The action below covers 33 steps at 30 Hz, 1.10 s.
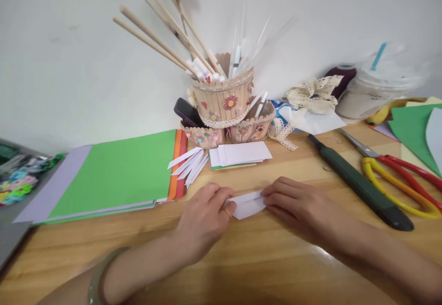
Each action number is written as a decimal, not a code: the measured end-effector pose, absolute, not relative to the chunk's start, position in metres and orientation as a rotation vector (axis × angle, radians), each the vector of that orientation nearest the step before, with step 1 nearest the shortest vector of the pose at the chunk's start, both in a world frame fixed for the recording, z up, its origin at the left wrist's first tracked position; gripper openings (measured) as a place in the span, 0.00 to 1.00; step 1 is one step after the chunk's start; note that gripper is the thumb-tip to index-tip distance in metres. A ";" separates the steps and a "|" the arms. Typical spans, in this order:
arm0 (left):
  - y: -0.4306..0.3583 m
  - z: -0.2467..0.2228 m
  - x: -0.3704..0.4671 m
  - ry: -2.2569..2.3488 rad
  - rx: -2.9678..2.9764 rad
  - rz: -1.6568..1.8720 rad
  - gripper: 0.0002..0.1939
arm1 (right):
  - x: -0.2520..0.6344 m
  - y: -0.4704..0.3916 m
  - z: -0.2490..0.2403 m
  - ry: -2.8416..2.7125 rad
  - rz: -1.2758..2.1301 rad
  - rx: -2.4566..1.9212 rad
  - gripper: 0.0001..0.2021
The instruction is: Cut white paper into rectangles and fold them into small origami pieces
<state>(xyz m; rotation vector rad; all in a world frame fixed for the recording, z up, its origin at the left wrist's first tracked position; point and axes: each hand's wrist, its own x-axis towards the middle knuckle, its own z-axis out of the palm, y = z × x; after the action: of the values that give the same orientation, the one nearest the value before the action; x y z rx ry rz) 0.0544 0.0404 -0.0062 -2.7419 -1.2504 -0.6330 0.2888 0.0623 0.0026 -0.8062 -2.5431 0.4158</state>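
Observation:
A small piece of white paper (249, 205), with a fold along its far edge, lies low over the wooden table between my hands. My left hand (207, 215) pinches its left end, fingers curled and thumb on the paper. At the right end, my right hand (293, 204) grips it with the fingers pressed together; its thumb is mostly hidden. Just beyond the hands sits a stack of white paper strips (243, 153) with a green sheet beneath. Left of that stack, several narrow folded white paper pieces (189, 163) lie fanned out.
Coloured paper sheets (120, 171) lie at the left. Decorated pen holders (224, 102) with sticks and markers stand against the wall. At the right are a dark green utility knife or similar tool (359, 181), scissors (397, 171) with red and yellow handles, and a plastic drink cup (376, 93).

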 end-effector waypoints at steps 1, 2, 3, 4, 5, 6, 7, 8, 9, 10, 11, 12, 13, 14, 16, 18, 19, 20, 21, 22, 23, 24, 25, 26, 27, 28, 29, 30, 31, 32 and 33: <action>0.040 -0.006 0.055 -1.260 -2.766 -0.618 0.08 | 0.290 0.062 0.005 -2.560 0.417 -0.819 0.10; 0.039 -0.006 0.054 -1.248 -2.825 -0.603 0.08 | 0.290 0.061 0.007 -2.570 0.418 -0.832 0.11; 0.039 -0.006 0.054 -1.242 -2.891 -0.610 0.08 | 0.291 0.061 0.008 -2.571 0.419 -0.846 0.11; 0.039 -0.004 0.055 -1.252 -2.953 -0.634 0.07 | 0.291 0.061 0.008 -2.565 0.424 -0.857 0.10; 0.039 -0.003 0.055 -1.295 -2.997 -0.674 0.07 | 0.292 0.062 0.007 -2.550 0.426 -0.859 0.10; 0.039 -0.001 0.055 -1.375 -3.013 -0.720 0.06 | 0.292 0.062 0.006 -2.534 0.432 -0.863 0.09; 0.038 0.001 0.056 -1.470 -3.009 -0.753 0.06 | 0.292 0.063 0.005 -2.517 0.446 -0.869 0.09; 0.038 0.003 0.057 -1.556 -2.999 -0.756 0.06 | 0.293 0.063 0.003 -2.499 0.466 -0.880 0.08; 0.037 0.005 0.058 -1.630 -2.987 -0.732 0.05 | 0.293 0.064 0.001 -2.483 0.493 -0.897 0.07; 0.036 0.007 0.059 -1.688 -2.982 -0.696 0.05 | 0.294 0.064 0.000 -2.469 0.523 -0.916 0.06; 0.035 0.009 0.060 -1.728 -2.982 -0.662 0.05 | 0.294 0.065 -0.001 -2.459 0.557 -0.937 0.06; 0.034 0.010 0.060 -1.753 -2.988 -0.635 0.06 | 0.294 0.066 -0.002 -2.453 0.593 -0.956 0.06; 0.034 0.011 0.061 -1.763 -2.997 -0.623 0.06 | 0.295 0.066 -0.002 -2.451 0.624 -0.972 0.05; 0.034 0.011 0.061 -1.766 -3.005 -0.625 0.06 | 0.295 0.066 -0.002 -2.452 0.649 -0.984 0.05; 0.034 0.011 0.061 -1.764 -3.009 -0.653 0.06 | 0.296 0.067 -0.002 -2.458 0.679 -1.003 0.05; 0.034 0.009 0.060 -1.766 -3.003 -0.691 0.05 | 0.296 0.067 -0.001 -2.461 0.701 -1.011 0.06; 0.035 0.008 0.060 -1.766 -2.997 -0.720 0.04 | 0.295 0.067 -0.001 -2.455 0.714 -1.007 0.06; 0.035 0.008 0.060 -1.764 -2.991 -0.753 0.02 | 0.295 0.067 0.000 -2.445 0.729 -1.002 0.06; 0.035 0.007 0.060 -1.758 -2.985 -0.786 0.02 | 0.294 0.067 0.001 -2.434 0.744 -0.998 0.07; 0.035 0.007 0.061 -1.753 -2.979 -0.814 0.02 | 0.294 0.067 0.002 -2.420 0.755 -1.000 0.08; 0.035 0.006 0.061 -1.751 -2.974 -0.835 0.03 | 0.293 0.067 0.003 -2.404 0.760 -1.011 0.08; 0.036 0.006 0.062 -1.755 -2.968 -0.851 0.04 | 0.292 0.066 0.004 -2.386 0.764 -1.036 0.08; 0.036 0.005 0.063 -1.767 -2.963 -0.863 0.04 | 0.290 0.066 0.004 -2.366 0.769 -1.072 0.08; 0.036 0.005 0.063 -1.783 -2.958 -0.878 0.05 | 0.289 0.065 0.005 -2.344 0.772 -1.109 0.08; 0.037 0.004 0.064 -1.803 -2.949 -0.895 0.05 | 0.287 0.064 0.005 -2.321 0.773 -1.146 0.07; 0.037 0.004 0.065 -1.822 -2.938 -0.909 0.05 | 0.285 0.063 0.005 -2.300 0.773 -1.177 0.07; 0.037 0.003 0.065 -1.839 -2.928 -0.916 0.05 | 0.284 0.062 0.005 -2.284 0.770 -1.202 0.07; 0.037 0.003 0.065 -1.852 -2.920 -0.915 0.05 | 0.283 0.061 0.004 -2.272 0.765 -1.219 0.07; 0.037 0.003 0.065 -1.862 -2.916 -0.906 0.05 | 0.282 0.061 0.004 -2.263 0.756 -1.227 0.07; 0.037 0.003 0.065 -1.867 -2.916 -0.894 0.05 | 0.281 0.060 0.003 -2.256 0.746 -1.232 0.07; 0.037 0.003 0.066 -1.870 -2.919 -0.878 0.05 | 0.281 0.060 0.003 -2.253 0.736 -1.236 0.07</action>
<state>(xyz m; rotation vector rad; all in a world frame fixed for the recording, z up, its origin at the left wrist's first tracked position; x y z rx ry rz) 0.0655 0.0366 0.0028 -2.9194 -1.8696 -0.8784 0.2807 0.0599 0.0028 -1.2358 -2.2528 0.7363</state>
